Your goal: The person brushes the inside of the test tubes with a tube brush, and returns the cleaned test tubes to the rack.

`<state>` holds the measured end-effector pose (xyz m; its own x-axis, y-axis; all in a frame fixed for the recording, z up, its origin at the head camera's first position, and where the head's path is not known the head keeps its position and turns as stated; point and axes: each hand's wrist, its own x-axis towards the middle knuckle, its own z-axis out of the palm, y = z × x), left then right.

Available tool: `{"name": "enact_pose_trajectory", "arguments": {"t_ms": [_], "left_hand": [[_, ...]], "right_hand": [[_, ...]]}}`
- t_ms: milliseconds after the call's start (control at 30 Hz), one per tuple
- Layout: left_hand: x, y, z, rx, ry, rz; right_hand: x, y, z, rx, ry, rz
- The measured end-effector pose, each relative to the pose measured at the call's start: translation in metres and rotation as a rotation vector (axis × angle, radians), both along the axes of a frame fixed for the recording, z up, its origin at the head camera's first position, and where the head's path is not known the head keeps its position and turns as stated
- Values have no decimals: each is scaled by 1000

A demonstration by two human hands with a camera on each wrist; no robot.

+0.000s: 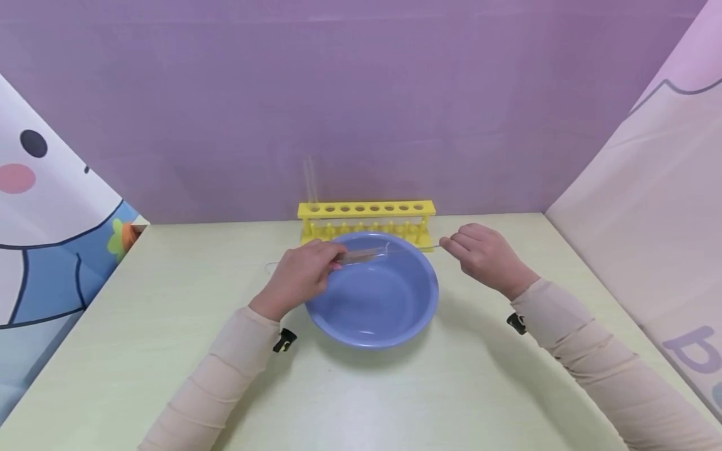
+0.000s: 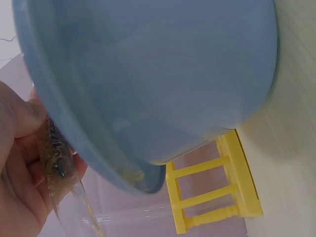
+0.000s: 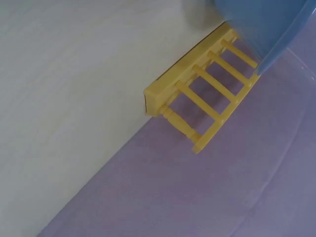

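Over the far part of a blue basin [image 1: 375,307], my left hand [image 1: 301,272] grips a clear glass test tube [image 1: 369,254] lying nearly level. Its rounded end sticks out left of the hand and its mouth faces right. Inside the tube, the left wrist view shows the dark bristles of a test tube brush [image 2: 56,153]. A thin wire handle [image 1: 417,247] runs from the mouth to my right hand [image 1: 479,254], whose curled fingers pinch its end right of the basin's rim. The right hand is outside the right wrist view.
Behind the basin stands a yellow test tube rack [image 1: 366,208], partly hidden by the basin's rim. Another clear test tube [image 1: 311,181] stands upright in its leftmost hole. A purple backdrop [image 1: 361,106] rises behind the pale table [image 1: 186,300], with printed panels at both sides.
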<state>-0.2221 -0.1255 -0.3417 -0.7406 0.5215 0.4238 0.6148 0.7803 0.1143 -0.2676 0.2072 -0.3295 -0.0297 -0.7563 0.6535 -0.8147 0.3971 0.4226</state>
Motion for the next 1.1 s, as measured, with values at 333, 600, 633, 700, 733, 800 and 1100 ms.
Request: {"name": "enact_pose_trajectory", "arguments": {"t_ms": [333,600,633,700,733,800,1100], "left_hand": [[3,-6,5,19,-16,-27],[5,-9,7,14,-49,-30],[5,-9,7,11,-53,-29],[5,-9,7,7,-59,-29],[5,-10,7,5,-60,-29],[5,-10,8,2,-61,-31],[6,-13,8,1,-67,-34]], "right_hand": [[1,2,6,8,5,7],[3,5,7,33,-6,-4],[3,5,7,33,-6,-1],[3,5,6,31,-7,-1],[3,5,6,30,-8,-1],[3,6,6,24,-10,5],[4,7,6,12,-22,25]]}}
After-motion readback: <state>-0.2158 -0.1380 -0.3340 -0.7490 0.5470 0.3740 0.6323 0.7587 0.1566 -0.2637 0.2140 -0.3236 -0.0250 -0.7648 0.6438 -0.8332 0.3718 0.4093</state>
